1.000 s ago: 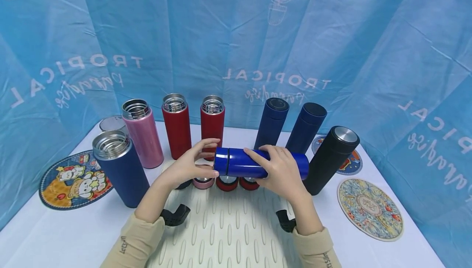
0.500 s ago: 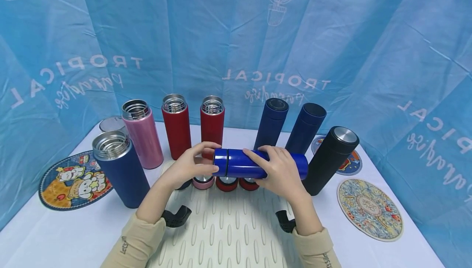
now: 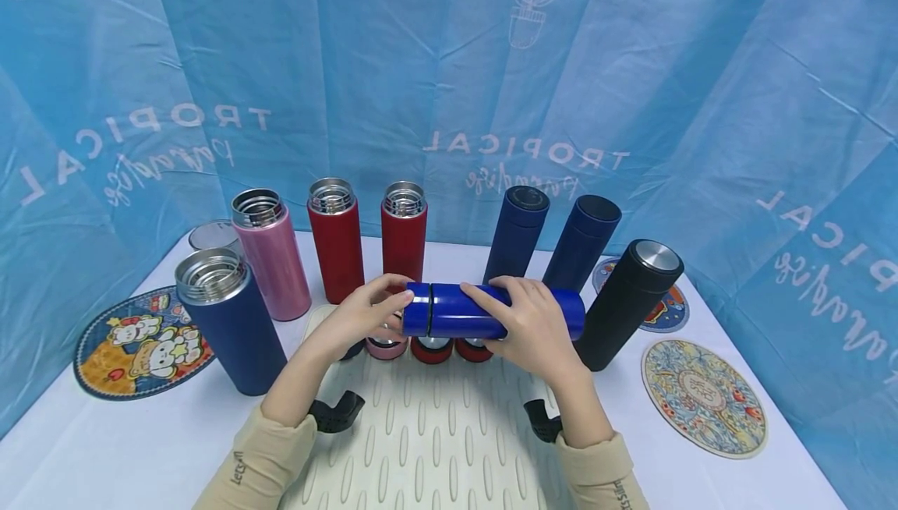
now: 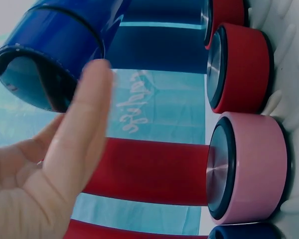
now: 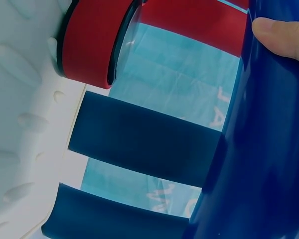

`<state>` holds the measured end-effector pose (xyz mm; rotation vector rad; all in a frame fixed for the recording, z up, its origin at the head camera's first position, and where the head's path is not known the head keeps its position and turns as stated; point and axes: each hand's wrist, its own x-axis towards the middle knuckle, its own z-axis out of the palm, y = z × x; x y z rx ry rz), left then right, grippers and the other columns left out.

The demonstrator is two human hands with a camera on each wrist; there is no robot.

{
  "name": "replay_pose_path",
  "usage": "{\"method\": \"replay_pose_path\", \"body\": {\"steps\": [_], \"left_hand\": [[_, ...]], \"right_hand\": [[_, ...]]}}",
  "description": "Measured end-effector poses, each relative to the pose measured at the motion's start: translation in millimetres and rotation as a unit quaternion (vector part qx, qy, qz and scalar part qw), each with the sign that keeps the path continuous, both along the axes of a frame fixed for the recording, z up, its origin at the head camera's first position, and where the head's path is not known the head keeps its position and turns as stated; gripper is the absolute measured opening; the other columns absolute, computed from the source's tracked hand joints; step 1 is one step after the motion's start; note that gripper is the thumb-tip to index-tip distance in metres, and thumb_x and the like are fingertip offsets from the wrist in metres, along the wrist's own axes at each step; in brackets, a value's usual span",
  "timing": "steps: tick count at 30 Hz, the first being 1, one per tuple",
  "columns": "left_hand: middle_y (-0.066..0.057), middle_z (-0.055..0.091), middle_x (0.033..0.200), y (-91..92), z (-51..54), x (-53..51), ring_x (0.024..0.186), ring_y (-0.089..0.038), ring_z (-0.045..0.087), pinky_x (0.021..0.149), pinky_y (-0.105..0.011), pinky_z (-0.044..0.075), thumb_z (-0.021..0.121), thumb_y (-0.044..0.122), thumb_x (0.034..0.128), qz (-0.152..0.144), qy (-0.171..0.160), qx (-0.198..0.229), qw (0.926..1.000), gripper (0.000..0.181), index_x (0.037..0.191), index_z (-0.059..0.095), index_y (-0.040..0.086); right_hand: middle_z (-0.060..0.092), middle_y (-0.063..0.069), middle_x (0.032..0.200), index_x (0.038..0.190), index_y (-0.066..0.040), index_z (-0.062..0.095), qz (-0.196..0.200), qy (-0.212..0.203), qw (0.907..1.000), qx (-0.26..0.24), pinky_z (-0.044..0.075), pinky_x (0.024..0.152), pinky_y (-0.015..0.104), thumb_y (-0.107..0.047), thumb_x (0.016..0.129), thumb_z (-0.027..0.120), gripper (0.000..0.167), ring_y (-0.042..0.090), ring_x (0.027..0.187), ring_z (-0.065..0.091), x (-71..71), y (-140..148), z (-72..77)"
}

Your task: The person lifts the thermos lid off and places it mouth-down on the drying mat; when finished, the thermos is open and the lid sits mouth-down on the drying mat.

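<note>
A glossy blue thermos [image 3: 456,311] lies level in the air above the mat, its lid [image 3: 417,311] pointing left. My right hand [image 3: 529,327] grips its body from above, fingers over the far side. At the other end, my left hand [image 3: 368,311] pinches the lid, the thumb on the near side. In the left wrist view the thumb [image 4: 87,109] overlaps the lid's rim; the other fingers are mostly hidden behind it. A dark ring separates lid and body. The right wrist view shows the right thumb [image 5: 284,37] resting on the blue body.
Lidless thermoses stand at left: navy [image 3: 242,331], pink [image 3: 273,260] and two red [image 3: 337,249]. At right stand two lidded navy thermoses [image 3: 519,233] and a black one [image 3: 627,303]. Below the hands, a pink lid [image 3: 386,348] and several others line the cream mat [image 3: 421,432].
My left thumb has moved up around the lid from its lower edge. The thermos has shifted slightly left; my right hand keeps its grip.
</note>
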<state>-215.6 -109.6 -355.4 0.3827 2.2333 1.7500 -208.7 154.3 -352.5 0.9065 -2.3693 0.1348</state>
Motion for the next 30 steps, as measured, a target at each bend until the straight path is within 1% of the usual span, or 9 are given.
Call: {"method": "replay_pose_path", "body": {"steps": [3,5,8,10,12,16,23,26,30], "left_hand": [[-0.019,0.041,0.131,-1.8,0.5,-0.1,0.110,-0.035,0.054,0.083,-0.049,0.050,0.063,0.033,0.0867,-0.020,0.026,0.002,0.9995,0.063,0.140,0.034,0.017],[-0.014,0.038,0.135,-2.5,1.1,-0.1,0.119,-0.036,0.046,0.087,-0.048,0.049,0.069,0.027,0.0819,-0.036,0.048,0.015,0.9981,0.069,0.140,0.033,0.022],[-0.010,0.039,0.136,-3.0,1.4,-0.2,0.122,-0.034,0.042,0.089,-0.044,0.048,0.075,0.019,0.0756,-0.049,0.076,0.031,0.9954,0.073,0.137,0.037,0.023],[-0.010,0.042,0.135,-3.4,1.2,-0.2,0.121,-0.034,0.044,0.089,-0.042,0.049,0.076,0.015,0.0744,-0.052,0.084,0.038,0.9944,0.070,0.135,0.041,0.021],[-0.010,0.045,0.132,-3.7,0.8,0.0,0.118,-0.033,0.046,0.088,-0.041,0.050,0.076,0.014,0.0742,-0.046,0.087,0.035,0.9945,0.066,0.132,0.044,0.019],[-0.011,0.047,0.130,-4.3,0.2,0.5,0.115,-0.033,0.049,0.085,-0.043,0.050,0.076,0.019,0.0755,-0.030,0.081,0.019,0.9961,0.062,0.131,0.046,0.021],[-0.018,0.048,0.125,-2.8,-1.1,-0.2,0.102,-0.032,0.059,0.080,-0.050,0.051,0.070,0.025,0.0815,-0.015,0.050,0.024,0.9983,0.058,0.133,0.045,0.019],[-0.019,0.048,0.124,-1.5,-0.7,-0.4,0.100,-0.033,0.059,0.078,-0.050,0.052,0.069,0.026,0.0828,-0.005,0.042,0.015,0.9990,0.056,0.133,0.044,0.018],[-0.021,0.047,0.122,0.8,0.2,0.3,0.104,-0.037,0.056,0.076,-0.048,0.053,0.065,0.025,0.0862,-0.001,0.030,0.013,0.9995,0.053,0.133,0.043,0.014]], "right_hand": [[0.059,0.012,0.114,0.131,-0.031,0.050,-0.002,-0.001,1.0000,-0.003,0.044,0.092,0.048,-0.033,0.055,0.088,0.085,0.031,0.103,0.057,0.1,1.4,0.7],[0.059,0.012,0.114,0.131,-0.031,0.050,-0.004,0.000,1.0000,-0.004,0.044,0.092,0.048,-0.034,0.055,0.088,0.085,0.031,0.103,0.057,0.0,2.5,0.9],[0.059,0.012,0.115,0.131,-0.031,0.050,-0.004,-0.002,1.0000,-0.006,0.044,0.092,0.049,-0.034,0.055,0.089,0.086,0.031,0.103,0.057,-0.3,3.5,0.8],[0.059,0.012,0.115,0.131,-0.031,0.050,-0.003,-0.004,1.0000,-0.006,0.044,0.092,0.049,-0.033,0.055,0.089,0.086,0.031,0.103,0.057,-0.3,3.7,0.7],[0.059,0.012,0.115,0.131,-0.030,0.050,-0.002,-0.005,1.0000,-0.008,0.044,0.092,0.049,-0.033,0.055,0.089,0.086,0.031,0.103,0.057,0.0,3.7,0.8],[0.058,0.012,0.115,0.132,-0.031,0.050,-0.003,-0.007,1.0000,-0.006,0.044,0.092,0.049,-0.034,0.056,0.088,0.085,0.031,0.104,0.057,0.7,3.1,1.4],[0.059,0.012,0.115,0.132,-0.031,0.050,-0.005,-0.004,1.0000,-0.002,0.043,0.092,0.048,-0.036,0.057,0.087,0.084,0.031,0.104,0.057,1.0,2.1,2.1],[0.059,0.012,0.115,0.131,-0.030,0.050,-0.001,0.001,1.0000,-0.003,0.044,0.092,0.048,-0.035,0.056,0.088,0.084,0.031,0.103,0.057,0.9,1.9,1.8],[0.059,0.012,0.114,0.131,-0.030,0.050,0.000,0.005,1.0000,-0.003,0.044,0.091,0.048,-0.034,0.055,0.088,0.085,0.031,0.103,0.057,0.5,1.7,0.8]]}}
